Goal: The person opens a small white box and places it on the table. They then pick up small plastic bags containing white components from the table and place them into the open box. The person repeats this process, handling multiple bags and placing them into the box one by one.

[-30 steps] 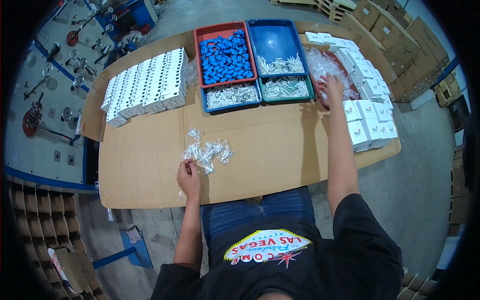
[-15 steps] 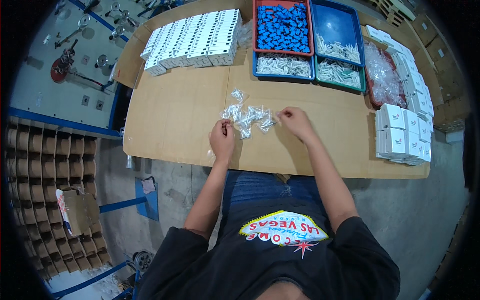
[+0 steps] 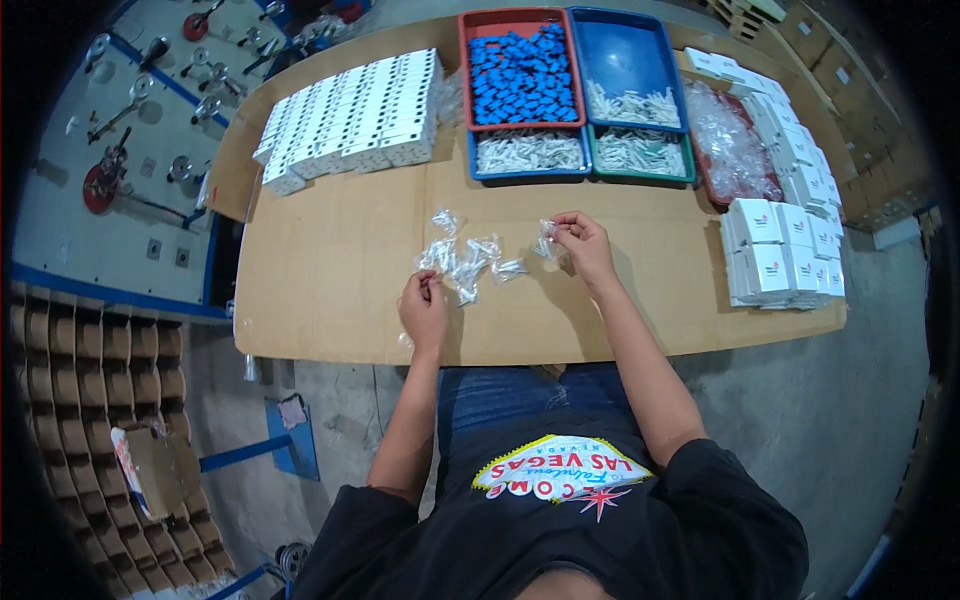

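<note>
On the cardboard-covered table in front of me lies a loose pile of small clear plastic bags (image 3: 463, 268) with whitish pieces inside. My right hand (image 3: 587, 250) pinches one small clear bag (image 3: 545, 241) by its side, just right of the pile and apart from it. At the pile's left edge is my left hand (image 3: 424, 308), its fingers curled and thumb and fingertips together. Whatever the left fingertips may hold is too small to make out.
Stacked white boxes (image 3: 350, 112) stand at the back left. Behind the pile are a red tray of blue pieces (image 3: 522, 78), a blue tray (image 3: 528, 153) and a green tray (image 3: 640, 155) of white pieces. To the right are a tray of clear bags (image 3: 728, 145) and white boxes (image 3: 768, 268).
My right hand has taken hold of a small bag, now separated from the pile's right end. My left hand stays by the pile's left edge. The whole view has shifted a little.
</note>
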Tool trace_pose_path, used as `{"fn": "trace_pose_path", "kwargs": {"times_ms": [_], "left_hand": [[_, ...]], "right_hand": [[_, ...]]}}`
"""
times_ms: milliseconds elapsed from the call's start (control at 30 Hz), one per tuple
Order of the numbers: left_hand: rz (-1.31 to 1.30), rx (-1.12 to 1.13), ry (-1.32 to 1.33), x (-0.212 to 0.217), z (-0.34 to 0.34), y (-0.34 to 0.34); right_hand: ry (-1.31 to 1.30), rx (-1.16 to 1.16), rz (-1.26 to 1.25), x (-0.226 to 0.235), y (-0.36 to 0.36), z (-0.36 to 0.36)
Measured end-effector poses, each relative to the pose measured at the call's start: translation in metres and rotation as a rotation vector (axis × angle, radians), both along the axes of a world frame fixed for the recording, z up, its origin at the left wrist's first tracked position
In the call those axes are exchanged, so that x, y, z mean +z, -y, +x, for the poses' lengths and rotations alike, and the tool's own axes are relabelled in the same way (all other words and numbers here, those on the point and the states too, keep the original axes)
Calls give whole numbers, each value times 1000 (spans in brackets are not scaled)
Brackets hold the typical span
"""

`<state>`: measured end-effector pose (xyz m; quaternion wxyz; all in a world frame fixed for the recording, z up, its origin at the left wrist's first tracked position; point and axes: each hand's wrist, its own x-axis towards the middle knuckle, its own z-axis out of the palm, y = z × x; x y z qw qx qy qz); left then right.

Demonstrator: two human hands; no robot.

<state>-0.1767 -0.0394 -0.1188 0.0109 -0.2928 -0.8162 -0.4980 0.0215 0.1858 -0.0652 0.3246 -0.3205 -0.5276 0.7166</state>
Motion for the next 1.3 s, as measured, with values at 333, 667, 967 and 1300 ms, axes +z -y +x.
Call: {"fn": "trace_pose_path", "kwargs": {"times_ms": [333, 667, 967, 1300], "left_hand": [[-24, -23, 48, 10, 2, 0], [-51, -4, 28, 9, 2, -1], [-40, 5, 53, 9, 2, 1], [-83, 22, 113, 12, 4, -3]], "right_hand": [[-344, -143, -252, -4, -46, 92], [-579, -339, -335, 5, -97, 162], [-321, -285, -174, 24, -118, 148], [-45, -300, -79, 5, -193, 121]]}}
